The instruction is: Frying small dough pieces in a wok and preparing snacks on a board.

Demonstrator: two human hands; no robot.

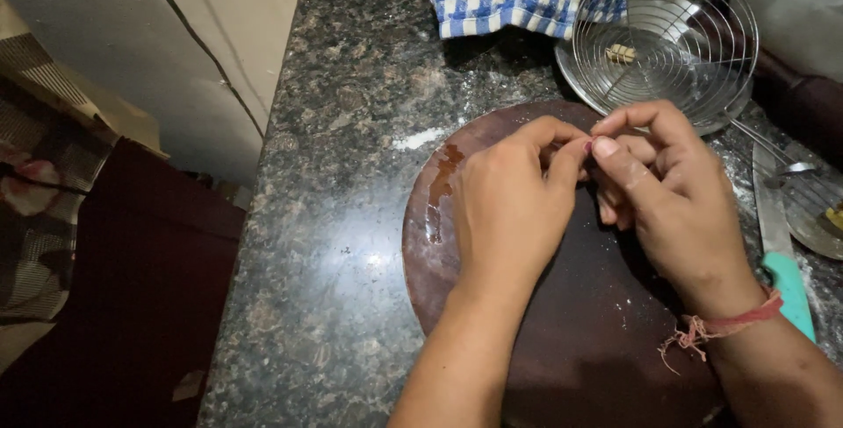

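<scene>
Pinching hands (590, 149), round wooden board (448, 244), speckled granite (342, 129)

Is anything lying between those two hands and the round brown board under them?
Nothing visible does. The left hand and right hand meet fingertip to fingertip over the round brown board; whatever they pinch is hidden by the fingers.

1 package: white plastic bag (790, 7), faint green print, top right corner, behind wire rack (667, 37).
</scene>
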